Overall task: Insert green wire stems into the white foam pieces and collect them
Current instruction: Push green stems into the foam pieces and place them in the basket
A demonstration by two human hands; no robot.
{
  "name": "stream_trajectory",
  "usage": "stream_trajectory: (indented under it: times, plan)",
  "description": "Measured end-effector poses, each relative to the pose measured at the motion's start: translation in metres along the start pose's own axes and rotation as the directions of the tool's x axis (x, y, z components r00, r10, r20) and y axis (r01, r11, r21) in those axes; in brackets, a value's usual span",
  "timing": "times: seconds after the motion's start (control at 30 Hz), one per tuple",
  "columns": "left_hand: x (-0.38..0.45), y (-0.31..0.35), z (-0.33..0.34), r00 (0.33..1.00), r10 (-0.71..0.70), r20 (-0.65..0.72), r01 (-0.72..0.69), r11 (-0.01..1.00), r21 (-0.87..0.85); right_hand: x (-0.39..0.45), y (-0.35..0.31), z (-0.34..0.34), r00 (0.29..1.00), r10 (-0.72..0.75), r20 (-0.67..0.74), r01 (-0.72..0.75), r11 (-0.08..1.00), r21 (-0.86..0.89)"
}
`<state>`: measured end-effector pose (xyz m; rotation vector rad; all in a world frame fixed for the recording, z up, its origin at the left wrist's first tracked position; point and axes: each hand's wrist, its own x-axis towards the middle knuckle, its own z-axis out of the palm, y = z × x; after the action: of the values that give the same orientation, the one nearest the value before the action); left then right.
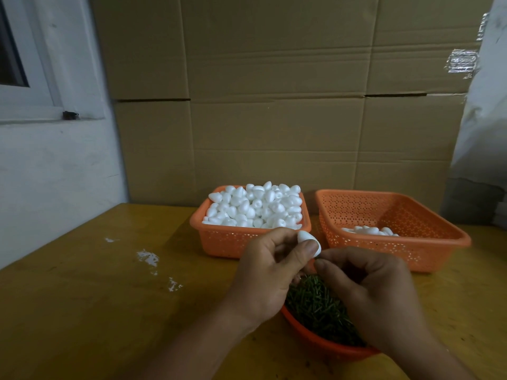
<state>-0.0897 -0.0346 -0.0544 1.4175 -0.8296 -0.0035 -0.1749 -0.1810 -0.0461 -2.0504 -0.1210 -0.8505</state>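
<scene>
Hands are raised together above the near basket (pixel 315 342) of green wire stems (pixel 318 305). One white foam piece (pixel 308 240) is pinched between the thumb and curled fingers of the left hand (pixel 270 272), just above the stems. The right hand (pixel 367 294) is clenched small, its fingertips brought against the lower end of the foam piece; whether a stem is gripped there cannot be told. On the yellow desk (pixel 109 311), a full orange basket (pixel 219 239) of foam pieces (pixel 255 207) is set behind the left hand. Beside it, a second orange basket (pixel 428 242) is seen with a few pieces (pixel 369 230) at its bottom. Brown cardboard (pixel 274 105) is stood behind both.
</scene>
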Motion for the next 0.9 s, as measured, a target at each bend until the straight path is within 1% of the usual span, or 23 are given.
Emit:
stream_trajectory:
  times: [0.1,0.23,0.3,0.4,0.53,0.67,0.73,0.77,0.83,0.9]
  plan:
    - [-0.002,0.003,0.000,0.995,0.100,0.019,-0.102,0.987,0.128,0.000,0.000,0.001,1.000,0.023,-0.011,-0.022,0.999,0.044]
    - [-0.004,0.005,-0.001,0.990,0.128,0.052,-0.137,0.960,0.242,-0.001,0.000,0.004,0.999,0.050,0.011,-0.051,0.994,0.096]
    - [-0.004,0.005,0.000,0.990,0.130,0.053,-0.140,0.952,0.273,-0.001,0.000,0.005,0.997,0.072,0.015,-0.073,0.989,0.126]
    - [-0.004,0.002,0.002,0.993,0.113,0.030,-0.117,0.958,0.263,0.000,0.000,0.006,0.994,0.104,0.024,-0.106,0.982,0.157]
    - [-0.004,0.000,0.003,0.998,0.055,0.008,-0.056,0.982,0.180,0.001,-0.003,0.005,0.988,0.141,0.058,-0.151,0.962,0.229]
    - [-0.004,-0.001,0.004,0.997,0.042,0.063,-0.050,0.990,0.135,0.005,-0.003,0.001,0.976,0.202,0.085,-0.218,0.941,0.258]
    - [-0.005,-0.002,0.004,0.997,0.014,0.071,-0.024,0.989,0.144,0.011,-0.002,-0.003,0.975,0.217,0.054,-0.223,0.950,0.219]
    - [-0.005,-0.004,0.004,0.998,0.010,0.063,-0.021,0.986,0.164,0.015,0.000,-0.006,0.977,0.213,0.020,-0.213,0.964,0.160]
    - [-0.007,-0.006,0.004,0.999,0.011,0.040,-0.020,0.971,0.236,0.030,0.010,-0.016,0.980,0.192,-0.058,-0.193,0.981,-0.008]
    - [-0.007,-0.008,0.004,0.999,0.004,0.034,-0.015,0.953,0.302,0.049,0.026,-0.027,0.977,0.178,-0.121,-0.200,0.959,-0.199]
